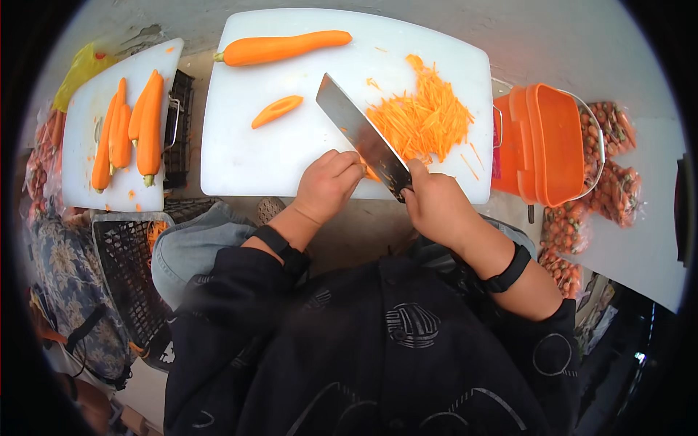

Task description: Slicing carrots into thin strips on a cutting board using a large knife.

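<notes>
My right hand [438, 204] grips the handle of a cleaver [357, 128], whose broad blade slants up and left over the white cutting board [245, 163]. My left hand [331, 180] has its fingertips on a carrot piece [371, 172] beside the blade, partly hidden by the blade and fingers. Right of the blade lies a heap of shredded carrot [428, 117]. A cut carrot piece [277, 111] rests left of the cleaver, apart from it. Along the board's far edge lies a whole peeled carrot [286, 48].
At left, several peeled carrots [149, 128] lie on a second white board [79, 141]; below it stands a black plastic crate [128, 278]. An orange bucket [556, 144] touches or nearly touches the main board's right side. Bags of carrots [616, 191] lie beyond it.
</notes>
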